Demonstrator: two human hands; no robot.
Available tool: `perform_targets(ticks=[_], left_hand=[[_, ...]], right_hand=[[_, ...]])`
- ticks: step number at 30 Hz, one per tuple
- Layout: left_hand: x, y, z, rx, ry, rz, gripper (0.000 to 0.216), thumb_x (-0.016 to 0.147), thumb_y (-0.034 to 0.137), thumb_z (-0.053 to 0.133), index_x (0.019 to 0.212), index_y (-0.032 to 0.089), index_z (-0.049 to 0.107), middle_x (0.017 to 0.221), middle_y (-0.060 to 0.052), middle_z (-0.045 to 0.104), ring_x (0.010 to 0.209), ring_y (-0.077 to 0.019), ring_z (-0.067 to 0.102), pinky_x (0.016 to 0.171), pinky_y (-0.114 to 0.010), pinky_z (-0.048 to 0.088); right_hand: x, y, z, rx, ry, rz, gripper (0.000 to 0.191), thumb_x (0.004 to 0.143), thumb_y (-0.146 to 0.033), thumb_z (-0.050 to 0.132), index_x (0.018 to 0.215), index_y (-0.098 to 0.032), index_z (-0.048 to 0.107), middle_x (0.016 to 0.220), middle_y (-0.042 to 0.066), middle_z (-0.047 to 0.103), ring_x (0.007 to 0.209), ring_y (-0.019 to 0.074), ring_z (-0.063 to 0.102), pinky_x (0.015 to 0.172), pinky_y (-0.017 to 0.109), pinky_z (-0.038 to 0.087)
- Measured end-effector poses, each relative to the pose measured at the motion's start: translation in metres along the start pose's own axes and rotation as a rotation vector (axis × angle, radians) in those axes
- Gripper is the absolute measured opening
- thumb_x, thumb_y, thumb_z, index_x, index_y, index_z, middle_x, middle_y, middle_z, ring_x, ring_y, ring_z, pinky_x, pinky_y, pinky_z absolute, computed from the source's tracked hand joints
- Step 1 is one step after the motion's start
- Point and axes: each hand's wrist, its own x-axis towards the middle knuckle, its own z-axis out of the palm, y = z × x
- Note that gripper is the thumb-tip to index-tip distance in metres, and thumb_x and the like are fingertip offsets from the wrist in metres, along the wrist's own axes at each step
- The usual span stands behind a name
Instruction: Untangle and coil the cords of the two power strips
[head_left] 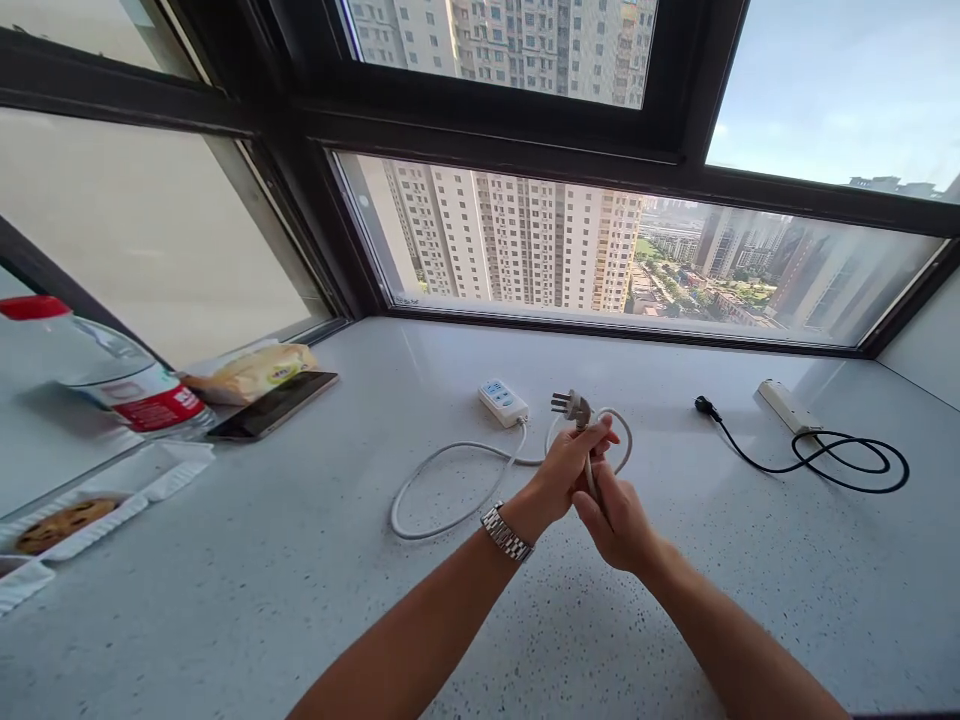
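Observation:
A white power strip (503, 400) lies on the speckled grey counter (300, 580), its white cable (442, 490) looping to the left and back toward my hands. My left hand (571, 468), with a metal watch (506, 533) on the wrist, is closed around the cable just below its three-pin plug (570, 405), which points up and left. My right hand (616, 520) is closed on the same cable a little lower, touching the left hand. A small loop of cable (624, 445) shows behind the hands.
A second white power strip (784, 405) with a coiled black cable (840, 462) lies at the right. At the left are a water bottle (112, 375), a phone (274, 405), a snack bag (255, 372) and a white tray with a cookie (64, 525). Windows border the counter's far edge.

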Motion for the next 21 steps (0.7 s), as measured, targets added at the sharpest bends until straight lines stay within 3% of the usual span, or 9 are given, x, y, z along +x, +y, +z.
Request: perform_targets(ticks=[3, 6, 9, 11, 14, 17, 19, 21], left_hand=[[-0.004, 0.025, 0.000, -0.112, -0.078, 0.005, 0.048, 0.063, 0.050, 0.077, 0.054, 0.015, 0.044, 0.050, 0.005, 0.039, 0.047, -0.0069, 0.040, 0.041, -0.018, 0.029], [-0.014, 0.059, -0.003, -0.152, -0.136, 0.012, 0.047, 0.073, 0.046, 0.071, 0.055, 0.017, 0.039, 0.045, 0.008, 0.028, 0.041, -0.0067, 0.036, 0.042, -0.019, 0.034], [-0.030, 0.092, -0.003, -0.113, -0.149, 0.053, 0.047, 0.083, 0.042, 0.063, 0.052, 0.017, 0.036, 0.045, 0.008, 0.022, 0.036, -0.0045, 0.024, 0.039, -0.019, 0.028], [-0.044, 0.113, -0.001, -0.113, -0.114, 0.133, 0.050, 0.088, 0.040, 0.055, 0.050, 0.018, 0.032, 0.044, 0.008, 0.016, 0.035, -0.0043, 0.017, 0.036, -0.019, 0.021], [-0.068, 0.146, -0.003, -0.149, 0.028, 0.368, 0.053, 0.096, 0.036, 0.036, 0.048, 0.018, 0.022, 0.044, 0.006, 0.009, 0.036, -0.0052, 0.007, 0.036, -0.021, 0.013], [-0.087, 0.172, -0.021, -0.128, 0.183, 0.602, 0.053, 0.099, 0.032, 0.018, 0.048, 0.018, 0.017, 0.046, 0.004, 0.003, 0.039, -0.0077, -0.001, 0.036, -0.022, 0.008], [-0.092, 0.176, -0.040, -0.064, 0.220, 0.723, 0.054, 0.097, 0.037, 0.032, 0.048, 0.018, 0.019, 0.047, 0.004, 0.001, 0.041, -0.0087, -0.003, 0.037, -0.023, 0.007], [-0.090, 0.166, -0.058, 0.034, 0.219, 0.793, 0.057, 0.084, 0.045, 0.058, 0.047, 0.019, 0.023, 0.045, 0.005, 0.002, 0.041, -0.0085, -0.002, 0.038, -0.025, 0.006]], right_hand=[[0.002, 0.001, 0.001, 0.081, -0.116, -0.028, 0.024, 0.086, -0.044, 0.048, 0.091, -0.021, 0.042, 0.062, -0.003, 0.050, 0.052, 0.0113, 0.040, 0.051, 0.024, 0.033], [0.006, 0.003, 0.002, 0.122, -0.060, -0.070, 0.025, 0.087, -0.046, 0.049, 0.085, -0.021, 0.047, 0.063, -0.001, 0.053, 0.056, 0.0122, 0.045, 0.058, 0.025, 0.038], [0.009, 0.010, 0.001, 0.105, -0.043, -0.092, 0.030, 0.088, -0.046, 0.048, 0.072, -0.020, 0.048, 0.060, -0.002, 0.049, 0.054, 0.0106, 0.041, 0.055, 0.024, 0.036], [0.011, 0.019, -0.002, 0.086, -0.092, -0.065, 0.034, 0.087, -0.046, 0.049, 0.068, -0.019, 0.046, 0.058, -0.003, 0.045, 0.052, 0.0092, 0.037, 0.053, 0.023, 0.033], [0.014, 0.037, -0.013, 0.031, -0.200, 0.019, 0.041, 0.086, -0.049, 0.050, 0.060, -0.019, 0.041, 0.052, -0.005, 0.033, 0.049, 0.0077, 0.029, 0.049, 0.022, 0.027], [0.018, 0.051, -0.035, -0.071, -0.189, 0.134, 0.047, 0.083, -0.051, 0.055, 0.054, -0.018, 0.036, 0.051, -0.006, 0.027, 0.049, 0.0071, 0.023, 0.047, 0.023, 0.020], [0.020, 0.055, -0.055, -0.097, -0.112, 0.281, 0.049, 0.078, -0.053, 0.059, 0.053, -0.019, 0.035, 0.051, -0.006, 0.027, 0.049, 0.0070, 0.023, 0.047, 0.023, 0.019], [0.020, 0.055, -0.076, -0.032, -0.075, 0.466, 0.050, 0.073, -0.053, 0.064, 0.052, -0.019, 0.034, 0.050, -0.007, 0.026, 0.047, 0.0067, 0.024, 0.045, 0.022, 0.019]])
